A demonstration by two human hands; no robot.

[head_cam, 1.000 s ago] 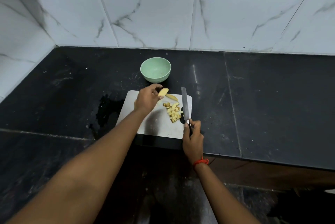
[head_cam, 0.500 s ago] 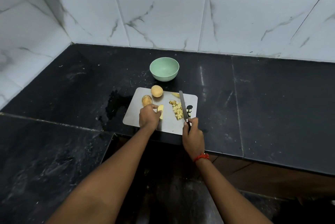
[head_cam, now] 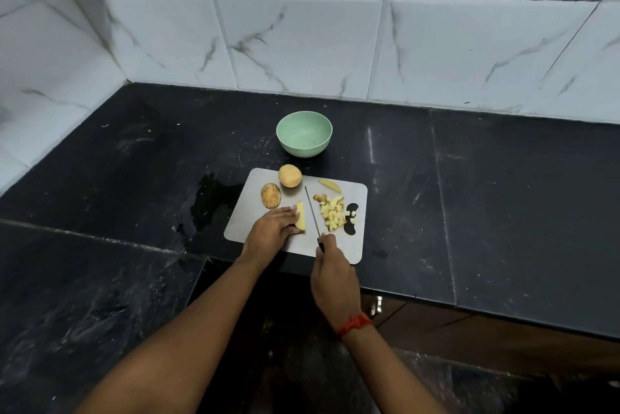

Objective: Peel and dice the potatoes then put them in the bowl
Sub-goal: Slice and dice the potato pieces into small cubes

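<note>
Lying on the cutting board (head_cam: 354, 246), the potato wedge (head_cam: 301, 216) was pinched by the left hand (head_cam: 270, 229); the knife (head_cam: 312, 209) was gripped in the right hand (head_cam: 333, 279), diced pieces (head_cam: 332, 214) at its 3 o'clock, bowl (head_cam: 302, 149) at 12.

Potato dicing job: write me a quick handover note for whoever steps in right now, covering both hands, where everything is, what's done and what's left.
Left hand holds a potato wedge down on the cutting board.
Right hand grips the knife, with the blade just right of that wedge.
Done: a diced pile lies on the board's right side.
Left: dice the held wedge and the spare wedge at the far edge. The round potato and brown potato sit whole at the far left, and I can't tell if they are peeled. The green bowl beyond the board looks empty, so all the dice need moving in.
</note>
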